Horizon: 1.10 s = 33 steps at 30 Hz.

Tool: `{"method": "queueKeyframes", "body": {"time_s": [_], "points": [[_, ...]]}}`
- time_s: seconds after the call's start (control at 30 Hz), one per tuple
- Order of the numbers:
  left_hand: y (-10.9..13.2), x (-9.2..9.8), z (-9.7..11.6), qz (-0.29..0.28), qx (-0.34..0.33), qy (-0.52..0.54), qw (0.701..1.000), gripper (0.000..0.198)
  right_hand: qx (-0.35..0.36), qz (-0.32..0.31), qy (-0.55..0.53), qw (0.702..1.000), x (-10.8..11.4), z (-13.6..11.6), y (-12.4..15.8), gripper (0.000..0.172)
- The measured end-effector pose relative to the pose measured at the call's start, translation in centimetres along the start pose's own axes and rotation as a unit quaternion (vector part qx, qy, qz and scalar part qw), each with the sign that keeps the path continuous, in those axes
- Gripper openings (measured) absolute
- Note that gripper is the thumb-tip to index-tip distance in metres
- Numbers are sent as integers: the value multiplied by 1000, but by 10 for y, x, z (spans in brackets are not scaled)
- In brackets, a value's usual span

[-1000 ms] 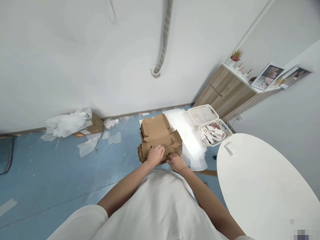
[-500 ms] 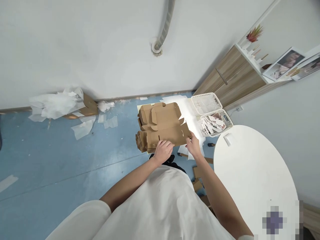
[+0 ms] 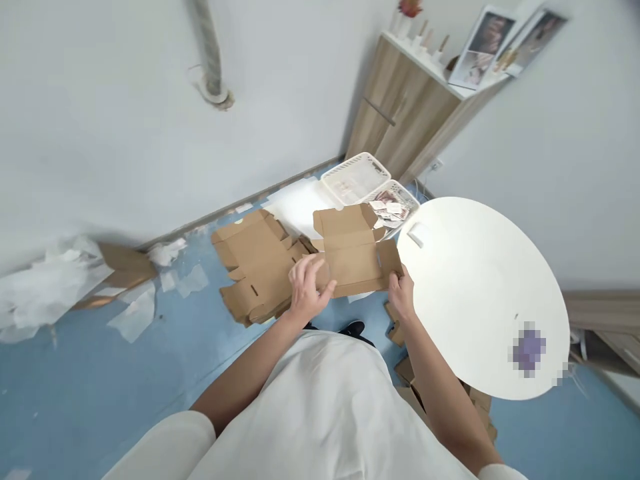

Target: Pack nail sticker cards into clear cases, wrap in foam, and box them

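An unfolded brown cardboard box [image 3: 353, 257] is held up in front of me, its side flaps partly bent upward. My left hand [image 3: 307, 283] grips its left side flap, fingers over the edge and thumb toward the near side. On the right, my right hand [image 3: 401, 293] pinches the flap at the near right corner. Just left of the held box lies a stack of flat cardboard boxes [image 3: 263, 267], close beyond my left hand. The surface under the stack is mostly hidden.
A white round table [image 3: 490, 293] stands to the right with a small white item [image 3: 415, 235] near its edge. Behind the box are two baskets, one a white basket [image 3: 356, 179] and one a basket of cards [image 3: 393, 207]. Packing sheets [image 3: 55, 280] lie at the left wall.
The top cardboard box has been lifted off the stack and carried right, with its side flaps now bent up. My view has turned toward the round table.
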<state>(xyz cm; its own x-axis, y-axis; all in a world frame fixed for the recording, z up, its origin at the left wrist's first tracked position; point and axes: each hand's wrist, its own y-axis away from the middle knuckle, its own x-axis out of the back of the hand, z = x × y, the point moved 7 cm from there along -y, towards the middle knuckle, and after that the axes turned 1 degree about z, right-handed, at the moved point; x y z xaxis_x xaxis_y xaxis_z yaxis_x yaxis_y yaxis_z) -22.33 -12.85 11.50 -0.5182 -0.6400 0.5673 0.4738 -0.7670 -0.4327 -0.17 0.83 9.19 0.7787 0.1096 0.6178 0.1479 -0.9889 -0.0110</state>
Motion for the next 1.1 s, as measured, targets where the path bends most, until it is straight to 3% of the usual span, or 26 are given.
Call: {"method": "queueKeyframes", "body": {"time_s": [0.07, 0.13, 0.2, 0.27, 0.37, 0.5, 0.63, 0.73, 0.9, 1.1], "points": [[-10, -14, 6, 20, 33, 26, 999, 59, -25, 41, -29, 998, 29, 22, 2, 38], [-14, -41, 10, -1, 77, 77, 994, 70, -54, 73, -71, 993, 56, 46, 6, 36], [-13, -80, 14, -65, 132, 146, 978, 70, -80, 102, -115, 985, 83, 69, 11, 35], [-7, -123, 23, -149, 181, 220, 947, 55, -100, 136, -142, 975, 109, 91, 18, 35], [-1, -175, 54, -237, 163, 274, 918, 33, -111, 183, -146, 966, 145, 120, 31, 39], [7, -224, 104, -319, 90, 217, 918, 29, -139, 217, -140, 956, 182, 159, 52, 44], [20, -260, 141, -353, 9, 117, 928, 27, -191, 170, -145, 956, 199, 200, 72, 47], [37, -287, 153, -398, -25, 62, 915, 23, -222, 143, -138, 955, 208, 229, 85, 48], [56, -317, 159, -455, -41, 30, 889, 23, -272, 130, -106, 947, 212, 265, 101, 45], [51, -340, 157, -487, -48, 21, 872, 28, -330, 115, -86, 933, 205, 286, 110, 40]]}}
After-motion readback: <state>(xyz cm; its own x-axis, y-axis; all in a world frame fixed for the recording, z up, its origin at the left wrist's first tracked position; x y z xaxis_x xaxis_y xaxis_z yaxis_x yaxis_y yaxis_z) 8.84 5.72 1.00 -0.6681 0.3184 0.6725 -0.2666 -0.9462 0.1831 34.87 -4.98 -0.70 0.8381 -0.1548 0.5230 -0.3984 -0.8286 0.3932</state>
